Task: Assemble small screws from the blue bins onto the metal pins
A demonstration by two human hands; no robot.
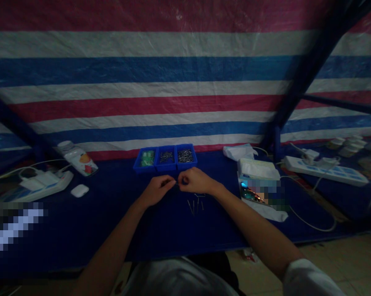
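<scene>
My left hand (pixel 156 190) and my right hand (pixel 196 181) meet over the blue table (pixel 170 230), thumbs and fingers pinched close together. A small thin glint shows between the fingertips, too small to name. Just behind the hands stands a row of three blue bins. The left bin (pixel 135 165) holds small green pieces (pixel 147 158). Dark metal parts (pixel 166 157) lie in the middle bin, and shinier metal parts (pixel 185 156) fill the right one. Several thin metal pins (pixel 191 207) are scattered on the table below my right hand.
At left are a power strip (pixel 54 188), a white bottle (pixel 77 158) and a white case (pixel 79 190). A tissue pack (pixel 258 169), a phone (pixel 253 193) and another power strip (pixel 327 170) with cables lie at right. Behind hangs a striped sheet (pixel 161 74).
</scene>
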